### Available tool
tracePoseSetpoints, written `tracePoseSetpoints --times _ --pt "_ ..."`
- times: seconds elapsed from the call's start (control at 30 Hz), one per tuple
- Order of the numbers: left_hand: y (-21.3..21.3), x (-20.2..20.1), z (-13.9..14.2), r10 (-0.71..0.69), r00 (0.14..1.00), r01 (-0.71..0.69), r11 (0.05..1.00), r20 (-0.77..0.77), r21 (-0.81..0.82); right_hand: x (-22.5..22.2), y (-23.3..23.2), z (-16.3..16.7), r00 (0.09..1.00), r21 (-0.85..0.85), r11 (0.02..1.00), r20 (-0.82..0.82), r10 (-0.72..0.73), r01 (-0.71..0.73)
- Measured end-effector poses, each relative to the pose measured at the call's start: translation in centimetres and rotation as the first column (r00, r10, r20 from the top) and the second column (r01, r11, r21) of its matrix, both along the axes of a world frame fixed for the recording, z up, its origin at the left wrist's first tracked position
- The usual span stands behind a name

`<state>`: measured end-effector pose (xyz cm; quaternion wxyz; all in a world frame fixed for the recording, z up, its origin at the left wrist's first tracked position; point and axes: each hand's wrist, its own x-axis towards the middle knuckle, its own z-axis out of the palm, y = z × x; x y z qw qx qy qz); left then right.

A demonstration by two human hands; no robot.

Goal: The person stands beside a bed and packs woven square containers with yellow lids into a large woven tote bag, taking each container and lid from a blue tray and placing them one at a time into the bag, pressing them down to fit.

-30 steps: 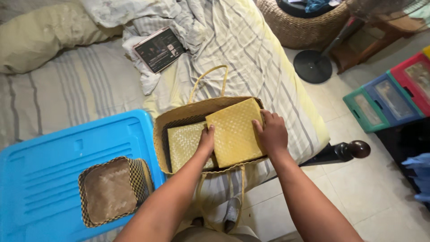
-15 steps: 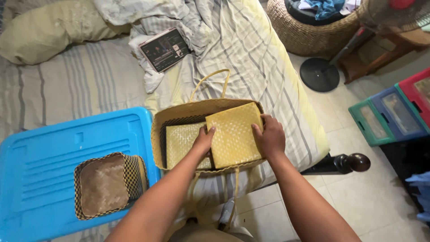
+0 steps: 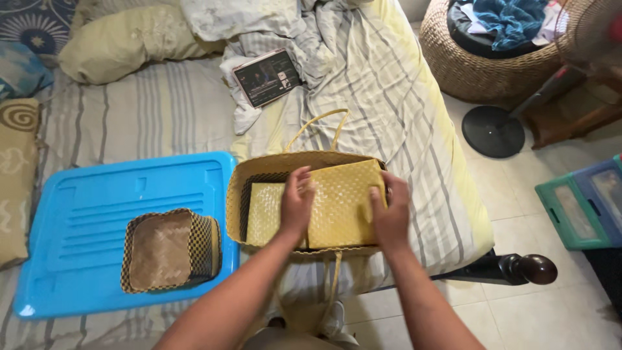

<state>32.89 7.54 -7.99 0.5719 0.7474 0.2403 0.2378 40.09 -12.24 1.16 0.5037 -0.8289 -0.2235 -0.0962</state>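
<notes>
Soft, even daylight fills the room, bright without being harsh, and no lamp or window shows as its source. Shadows are faint: a thin dark edge lies under the blue plastic lid [image 3: 97, 214] on the bed [image 3: 402, 97], and the inside of the woven tote [image 3: 259, 170] is darker than its rim. The left hand [image 3: 297, 202] and right hand [image 3: 391, 214] are slightly smeared by motion. The picture is sharpest at its middle; the wide lens bends lines toward the corners, where the tiled floor [image 3: 570, 304] looks dimmer and softer.
</notes>
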Motion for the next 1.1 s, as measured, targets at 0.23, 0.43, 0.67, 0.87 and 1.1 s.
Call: tracePoseSetpoints --times 0.23,0.43,0.67,0.87,1.1 --pt "-7.2 2.4 3.5 -0.050 0.867 0.495 0.189 0.495 -0.848 -5.6 2.2 1.5 0.814 -0.035 0.856 0.292 0.503 -0.516" --pt "-7.7 -1.9 5.4 -0.059 0.865 0.501 0.110 0.498 -0.858 -1.4 1.9 -3.1 0.787 0.053 0.790 0.153 0.598 -0.611" --pt "-6.1 -4.5 6.8 -0.392 0.881 0.472 0.746 0.264 -0.469 -3.0 8.0 -4.7 0.790 0.562 0.792 -0.362 0.494 -0.239" --pt "0.4 -7.8 6.0 -0.089 0.918 0.247 0.892 0.388 -0.378 -12.1 14.4 -1.7 0.612 0.631 0.682 -0.387 0.690 -0.369" --pt "8.7 -17.9 6.1 0.273 0.823 0.436 0.257 0.498 -0.863 -18.0 18.4 -0.9 0.506 -0.252 0.575 0.290 0.813 -0.779"
